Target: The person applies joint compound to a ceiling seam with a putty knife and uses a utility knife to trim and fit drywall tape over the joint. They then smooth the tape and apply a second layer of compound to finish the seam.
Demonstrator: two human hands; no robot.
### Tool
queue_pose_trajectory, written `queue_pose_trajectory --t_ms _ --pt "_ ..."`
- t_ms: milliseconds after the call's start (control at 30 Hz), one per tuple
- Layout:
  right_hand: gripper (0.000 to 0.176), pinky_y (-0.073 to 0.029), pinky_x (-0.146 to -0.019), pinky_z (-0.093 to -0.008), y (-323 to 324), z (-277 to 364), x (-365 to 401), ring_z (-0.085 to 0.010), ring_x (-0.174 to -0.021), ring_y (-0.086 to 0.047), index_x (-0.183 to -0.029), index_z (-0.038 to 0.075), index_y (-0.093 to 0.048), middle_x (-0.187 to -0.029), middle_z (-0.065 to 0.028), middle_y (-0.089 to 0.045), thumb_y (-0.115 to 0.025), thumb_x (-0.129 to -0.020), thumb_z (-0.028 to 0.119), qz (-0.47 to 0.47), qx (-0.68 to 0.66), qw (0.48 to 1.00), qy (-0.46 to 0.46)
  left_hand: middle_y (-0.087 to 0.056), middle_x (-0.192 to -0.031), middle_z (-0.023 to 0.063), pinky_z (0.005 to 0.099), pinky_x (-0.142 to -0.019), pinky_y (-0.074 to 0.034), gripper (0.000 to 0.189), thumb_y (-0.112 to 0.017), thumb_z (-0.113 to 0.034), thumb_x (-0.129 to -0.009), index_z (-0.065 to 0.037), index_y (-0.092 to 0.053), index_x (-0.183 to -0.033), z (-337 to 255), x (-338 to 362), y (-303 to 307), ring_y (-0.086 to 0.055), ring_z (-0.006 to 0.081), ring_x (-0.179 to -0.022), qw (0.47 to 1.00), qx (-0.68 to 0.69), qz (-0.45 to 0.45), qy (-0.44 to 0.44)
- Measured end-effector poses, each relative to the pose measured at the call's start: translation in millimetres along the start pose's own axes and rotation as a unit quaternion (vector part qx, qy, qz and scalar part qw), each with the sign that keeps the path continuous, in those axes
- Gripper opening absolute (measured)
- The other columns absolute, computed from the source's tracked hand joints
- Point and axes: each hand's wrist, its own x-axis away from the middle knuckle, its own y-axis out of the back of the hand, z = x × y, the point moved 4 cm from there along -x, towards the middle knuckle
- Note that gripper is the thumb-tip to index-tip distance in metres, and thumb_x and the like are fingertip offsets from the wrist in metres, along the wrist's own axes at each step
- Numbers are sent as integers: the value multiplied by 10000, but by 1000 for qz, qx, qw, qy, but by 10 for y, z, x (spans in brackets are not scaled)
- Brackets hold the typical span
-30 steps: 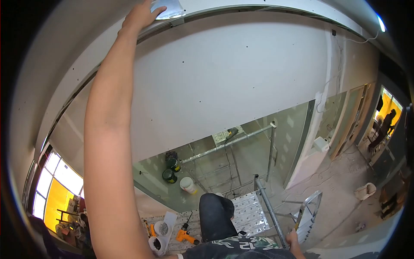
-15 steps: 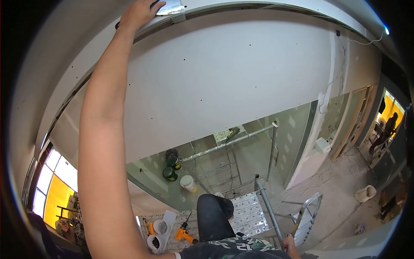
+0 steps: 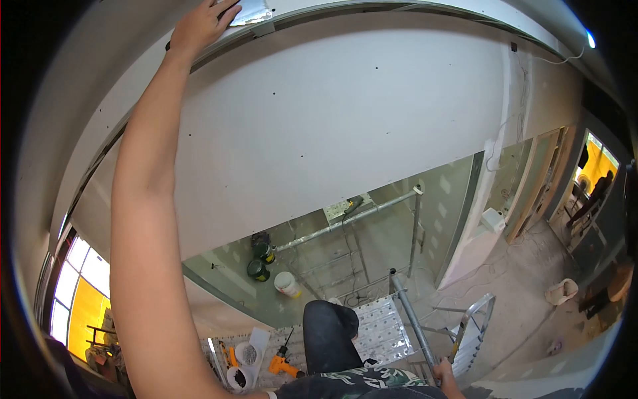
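Observation:
My left arm reaches up along the left side, and my left hand (image 3: pixel 199 28) is at the top edge, its fingers closed at a shiny flat metal plastering blade (image 3: pixel 251 12). The blade lies against the white ceiling edge, just above a dark gap over the white wall panel (image 3: pixel 339 100). Its grip and part of my fingers are cut off by the frame. Low on the right, my right hand (image 3: pixel 444 370) is closed round the lower end of a grey scaffold rail (image 3: pixel 411 312). My bent knee in dark trousers (image 3: pixel 325 332) rests above the perforated metal platform (image 3: pixel 382 332).
An orange drill (image 3: pixel 282 364) and white tubs (image 3: pixel 246 354) with small dark pieces sit on the platform. A stepladder (image 3: pixel 473 332) stands to the right. On the floor below are a white bucket (image 3: pixel 287 284) and dark buckets (image 3: pixel 258 269). A person (image 3: pixel 598 193) is in the far doorway.
The view has turned slightly right, so the scene sits further left. My left hand and the blade keep nearly the same place at the ceiling edge. The far person's posture has shifted.

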Motion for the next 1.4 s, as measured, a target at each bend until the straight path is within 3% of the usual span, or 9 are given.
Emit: queue_pose_trajectory --t_ms 267,467,600,700,767,867,933,1300,1400 --pt "531 -487 -1061 -478 -108 -281 -168 -448 -1245 -609 -1372 -10 -557 -1300 -303 -643 -614 -875 168 36 -40 996 -67 -580 -1403 217 492 -1057 -490 458 -462 -474 -1071 -332 -547 -1497 80 -15 -18 -602 383 -1241 999 28 2 -33" --pt "520 -495 -1053 -469 36 33 -110 -454 -1228 -618 -1357 -21 -560 -1281 -308 -649 -587 -860 127 22 -5 999 -28 -588 -1320 179 481 -1100 -431 441 -481 -440 -1071 -314 -574 -1483 -129 63 185 -517 344 -1285 995 -95 12 -39" --pt "525 -497 -1056 -466 80 232 -86 -444 -1236 -619 -1360 -13 -565 -1296 -302 -646 -585 -856 134 34 23 999 18 -572 -1315 166 496 -1140 -383 433 -469 -434 -1077 -307 -589 -1473 -25 30 45 -462 330 -1322 997 -76 9 -29" --pt "530 -497 -1057 -465 29 277 -108 -438 -1234 -622 -1361 -2 -570 -1296 -296 -649 -587 -850 139 42 36 998 15 -538 -1415 170 516 -1155 -384 481 -505 -456 -1059 -322 -524 -1521 48 -26 -78 -471 349 -1351 997 23 -40 -63" --pt "530 -498 -1056 -465 -6 266 -137 -437 -1232 -624 -1359 4 -573 -1294 -294 -651 -589 -847 140 35 32 999 9 -478 -1526 151 521 -1175 -387 597 -553 -516 -1022 -341 -421 -1577 -20 41 30 -460 360 -1401 998 17 49 -26" --pt "532 -497 -1054 -465 -66 351 -103 -437 -1229 -625 -1365 11 -567 -1285 -295 -654 -588 -850 140 43 39 998 6 -392 -1623 116 528 -1198 -379 723 -585 -596 -977 -357 -333 -1611 -64 37 57 -423 362 -1455 996 -7 77 -52" --pt "477 -532 -987 -460 -70 390 -83 -427 -1158 -662 -1296 2 -595 -1231 -289 -679 -594 -845 158 44 34 998 18 -376 -1636 104 530 -1207 -368 735 -578 -624 -969 -360 -334 -1610 -64 50 29 -409 358 -1467 996 -16 76 -49" --pt "553 -510 -1042 -477 -151 500 -116 -432 -1233 -626 -1381 27 -552 -1301 -286 -650 -625 -854 180 76 7 997 -17 -287 -1690 68 545 -1241 -318 750 -553 -672 -966 -378 -316 -1614 -37 -1 -39 -361 355 -1501 993 -56 81 -68" --pt "528 -525 -1012 -481 -260 458 -175 -434 -1204 -639 -1363 21 -563 -1272 -289 -661 -619 -861 176 56 31 998 12 -340 -1663 87 519 -1231 -342 758 -627 -609 -952 -341 -349 -1605 -30 20 -11 -396 338 -1480 996 -44 46 -61"
